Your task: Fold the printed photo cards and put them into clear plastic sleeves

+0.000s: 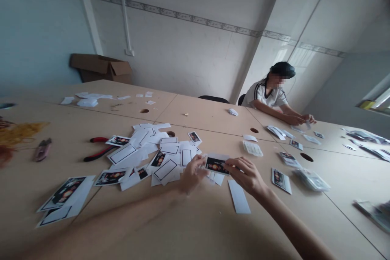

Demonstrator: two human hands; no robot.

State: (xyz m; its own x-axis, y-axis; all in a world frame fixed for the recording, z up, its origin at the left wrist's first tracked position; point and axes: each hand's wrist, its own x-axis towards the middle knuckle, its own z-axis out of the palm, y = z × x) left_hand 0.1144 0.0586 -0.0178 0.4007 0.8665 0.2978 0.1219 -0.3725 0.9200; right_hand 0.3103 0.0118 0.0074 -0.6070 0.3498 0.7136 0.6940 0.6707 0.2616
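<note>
Between my two hands is a dark printed card (215, 165) with a pale edge behind it. My left hand (193, 174) has its fingers closed at the card's left end, where something clear or whitish also shows, too blurred to name. Fingers of my right hand (245, 174) pinch the right end of the card. A pile of white cards (166, 168), some with black frames and some with dark prints, spreads to the left of my hands. Just below my right hand lies a blank white card (239, 197) on the table.
Red-handled pliers (99, 155) lie left of the pile, beside pink-handled cutters (43, 149) and yellow strands (22, 133). Clear packets (310, 179) sit at right. Across the table (195, 227), a person (269, 93) handles a small item. A cardboard box (102, 68) stands behind.
</note>
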